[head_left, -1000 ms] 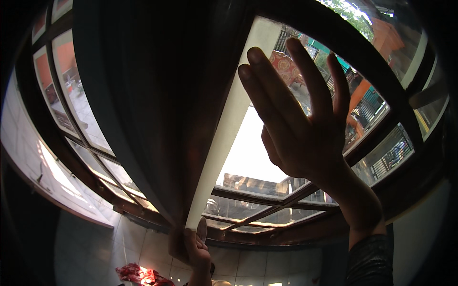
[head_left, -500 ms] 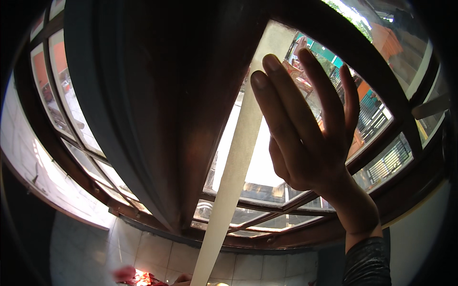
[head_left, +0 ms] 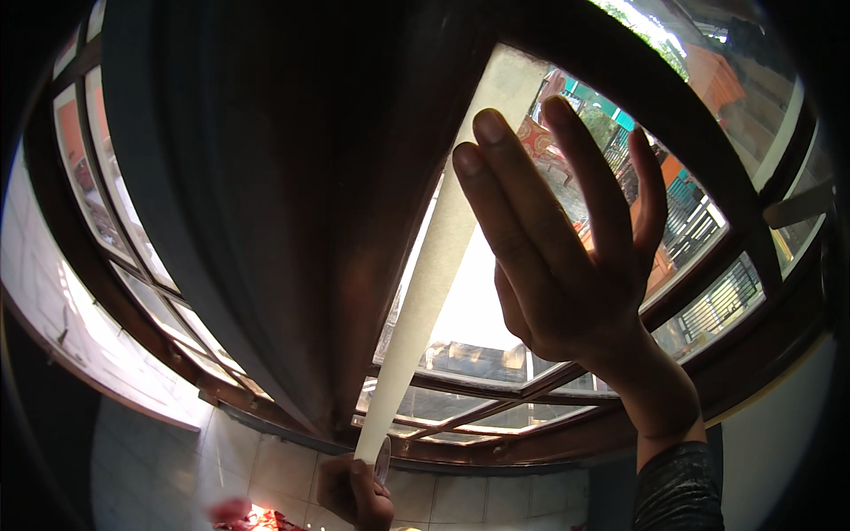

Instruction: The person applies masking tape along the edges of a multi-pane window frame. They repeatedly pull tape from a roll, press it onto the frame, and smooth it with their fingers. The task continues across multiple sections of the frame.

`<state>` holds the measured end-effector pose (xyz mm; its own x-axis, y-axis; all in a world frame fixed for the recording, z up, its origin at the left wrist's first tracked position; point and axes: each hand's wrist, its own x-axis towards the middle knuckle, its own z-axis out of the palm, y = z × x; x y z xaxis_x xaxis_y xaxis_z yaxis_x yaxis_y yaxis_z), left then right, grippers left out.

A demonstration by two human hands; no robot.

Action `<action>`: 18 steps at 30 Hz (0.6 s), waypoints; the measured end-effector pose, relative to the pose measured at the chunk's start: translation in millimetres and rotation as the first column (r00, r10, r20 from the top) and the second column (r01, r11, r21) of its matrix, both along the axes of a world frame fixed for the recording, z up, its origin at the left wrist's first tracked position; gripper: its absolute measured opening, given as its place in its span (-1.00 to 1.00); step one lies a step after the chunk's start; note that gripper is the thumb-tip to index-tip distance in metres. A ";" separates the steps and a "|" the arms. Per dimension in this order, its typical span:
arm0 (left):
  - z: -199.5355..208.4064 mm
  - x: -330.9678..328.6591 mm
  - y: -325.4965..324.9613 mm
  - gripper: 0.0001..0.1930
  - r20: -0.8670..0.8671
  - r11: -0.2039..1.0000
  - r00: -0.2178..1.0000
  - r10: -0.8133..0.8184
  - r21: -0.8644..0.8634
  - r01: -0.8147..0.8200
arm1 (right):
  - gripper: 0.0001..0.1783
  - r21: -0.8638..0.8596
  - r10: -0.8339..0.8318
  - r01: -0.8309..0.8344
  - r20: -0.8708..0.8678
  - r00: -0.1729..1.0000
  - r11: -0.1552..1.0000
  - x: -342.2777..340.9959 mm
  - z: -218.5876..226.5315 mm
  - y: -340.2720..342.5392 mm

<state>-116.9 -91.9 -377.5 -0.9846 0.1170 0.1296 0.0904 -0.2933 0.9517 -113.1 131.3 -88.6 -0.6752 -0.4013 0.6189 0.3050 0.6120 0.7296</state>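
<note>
A long pale strip of masking tape (head_left: 423, 279) runs down the glass pane (head_left: 496, 345), its upper end against the glass near the dark wooden window frame (head_left: 376, 195). My right hand (head_left: 575, 274) is raised in front of the pane with fingers stretched out. Its index and middle fingertips lie on or close to the upper part of the strip; contact cannot be told. Low in the picture, my left hand (head_left: 359, 496) is closed round the lower end of the strip, where the tape roll (head_left: 383, 460) shows edge-on. The hand partly hides the roll.
Another window (head_left: 133, 186) with dark framing curves along the left. A wooden crossbar (head_left: 509, 385) divides the panes below. Pale floor tiles (head_left: 283, 465) lie underneath, with a red cloth-like thing (head_left: 257, 518) on them. A handle-like bar (head_left: 797, 208) juts out at the right.
My left hand has risen into view at the bottom, bringing the tape roll up. The strip's lower part has swung slightly left. My right hand's fingertips have shifted a little left and down.
</note>
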 end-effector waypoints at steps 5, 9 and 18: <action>8.1 -17.5 20.8 -0.80 0.099 0.984 0.994 -0.050 0.176 0.031 | -0.43 0.005 0.001 -0.001 -0.003 1.000 1.000 -0.3 -0.3 -0.5; 9.5 -26.7 37.4 -0.83 0.133 0.976 0.987 -0.091 0.211 0.062 | -0.41 0.021 -0.005 0.005 -0.008 1.000 1.000 0.3 0.4 0.6; 12.4 -34.8 61.1 -0.87 0.207 0.962 0.964 -0.165 0.249 0.111 | -0.37 0.062 -0.052 0.052 0.002 0.999 0.997 3.5 2.5 -1.6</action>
<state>-151.7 -30.8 -365.0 -0.9677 0.2467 -0.0524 -0.1742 -0.5037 0.8461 -109.6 129.7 -86.2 -0.6985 -0.4032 0.5912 0.3323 0.5490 0.7669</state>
